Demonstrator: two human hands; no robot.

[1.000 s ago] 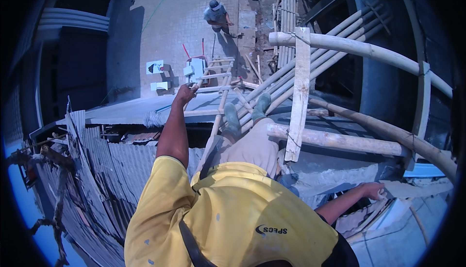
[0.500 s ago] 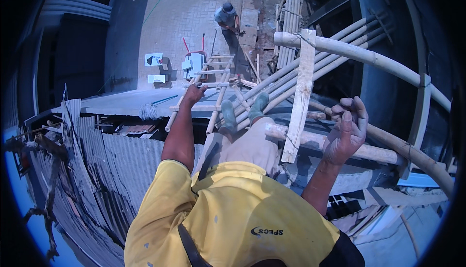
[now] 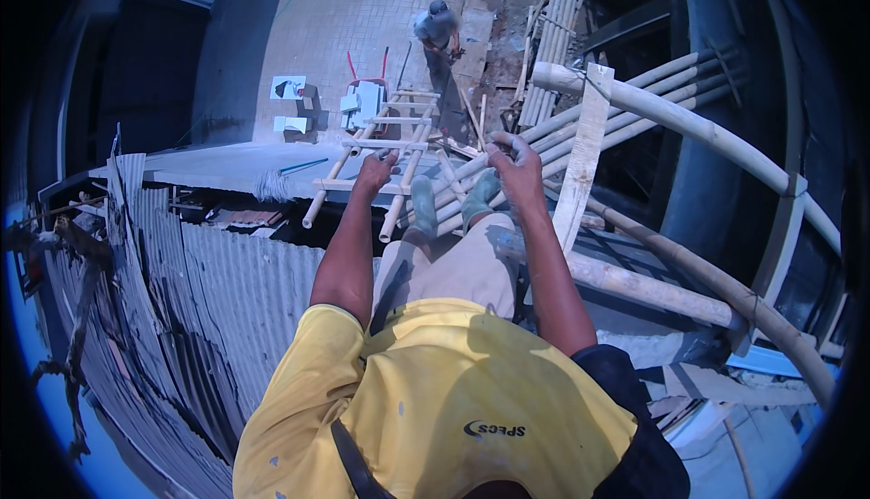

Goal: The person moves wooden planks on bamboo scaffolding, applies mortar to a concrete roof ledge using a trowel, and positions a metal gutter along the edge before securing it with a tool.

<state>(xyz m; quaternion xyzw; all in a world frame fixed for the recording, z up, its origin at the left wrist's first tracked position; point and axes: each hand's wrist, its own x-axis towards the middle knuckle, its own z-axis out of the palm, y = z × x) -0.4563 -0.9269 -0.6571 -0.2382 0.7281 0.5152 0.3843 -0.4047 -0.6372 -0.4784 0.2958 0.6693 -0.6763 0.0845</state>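
My left hand [image 3: 374, 173] is in front of a bamboo ladder [image 3: 391, 207], its fingers curled closed. Whether it touches the ladder, or what it holds, I cannot make out. My right hand [image 3: 517, 165] is raised over the green boot [image 3: 481, 196] on my right foot, thumb and fingers bent together. Anything in that grip is too small to see. To its right stands a pale upright plank [image 3: 584, 150], fixed to a thick bamboo rail [image 3: 693, 116]. My other green boot [image 3: 422, 203] rests beside the bundled bamboo poles [image 3: 566, 148].
A person [image 3: 437, 35] stands on the paving far below. Near the ladder's far end is a wheelbarrow loaded with pale blocks [image 3: 365, 102]. Corrugated roofing sheets [image 3: 240, 272] and broken wood lie at left. A lower bamboo pole [image 3: 648, 289] crosses at right.
My right hand has swung left from beyond the upright plank to near my boots, its fingers closing from spread. My left hand has shifted slightly right. The view has turned a little.
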